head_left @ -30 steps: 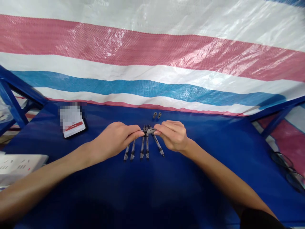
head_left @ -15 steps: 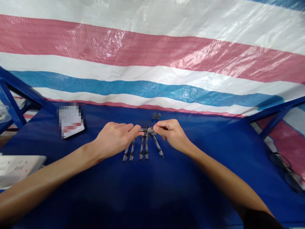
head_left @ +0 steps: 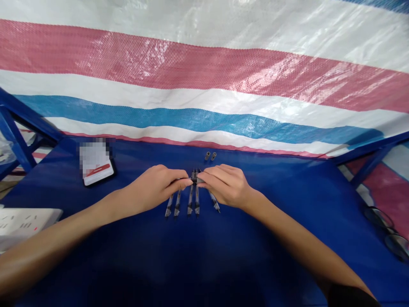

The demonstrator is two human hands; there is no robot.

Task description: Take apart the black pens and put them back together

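My left hand is closed in a pinch on a thin pen, mostly hidden by the fingers. Opposite it, my right hand is wrapped around a short grey tube, of which only the end shows. The two sets of fingertips nearly meet, with the dark end of the pen between them. Under and in front of the hands lie several clear-barrelled pens with black ends, roughly side by side. One pen lies slanted below my right hand.
Two more short grey tubes are behind the hands on the blue table. A phone lies at the left, with a white power strip nearer. Glasses are at the right edge. A striped sheet hangs behind.
Both hands have come closer together and slightly lower. The right fingers now cover more of the grey tube, and the gap between it and the left fingers has narrowed.
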